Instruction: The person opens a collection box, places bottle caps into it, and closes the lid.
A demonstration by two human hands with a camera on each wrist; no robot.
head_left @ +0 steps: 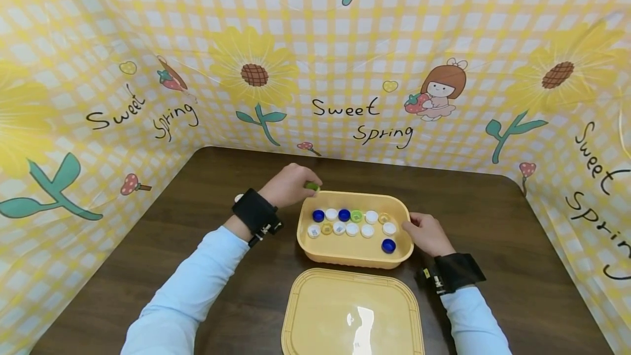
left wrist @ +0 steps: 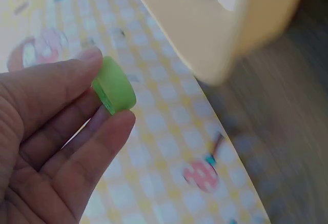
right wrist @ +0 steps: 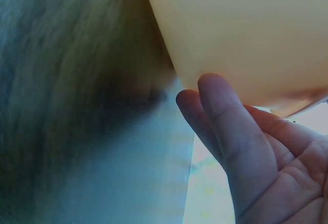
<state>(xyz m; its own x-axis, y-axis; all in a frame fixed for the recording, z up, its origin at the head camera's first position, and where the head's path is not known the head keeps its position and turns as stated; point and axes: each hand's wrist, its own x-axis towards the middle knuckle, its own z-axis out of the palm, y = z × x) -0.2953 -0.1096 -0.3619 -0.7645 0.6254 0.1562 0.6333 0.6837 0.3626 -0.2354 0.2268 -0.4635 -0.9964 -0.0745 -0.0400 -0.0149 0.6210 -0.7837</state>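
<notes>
My left hand [head_left: 292, 184] pinches a green bottle cap [left wrist: 117, 86] between thumb and fingertips. It is just above the back left corner of a yellow plastic tub [head_left: 345, 256]. Inside the tub lie several bottle caps, mostly in two rows: white caps [head_left: 367, 231], blue caps [head_left: 388, 246], a light green cap [head_left: 356, 216] and yellowish ones [head_left: 327, 228]. At the tub's right side my right hand [head_left: 431, 233] grips the rim, thumb on top. In the right wrist view its thumb and fingers meet at the tub's wall [right wrist: 241, 34].
A yellow lid [head_left: 335, 316] lies flat in front of the tub. Under both is a dark wooden table [head_left: 236, 311]. Checked yellow cloth [head_left: 296, 10] with printed flowers hangs at the back and sides. A small white thing [head_left: 239, 198] shows beside the left wrist strap.
</notes>
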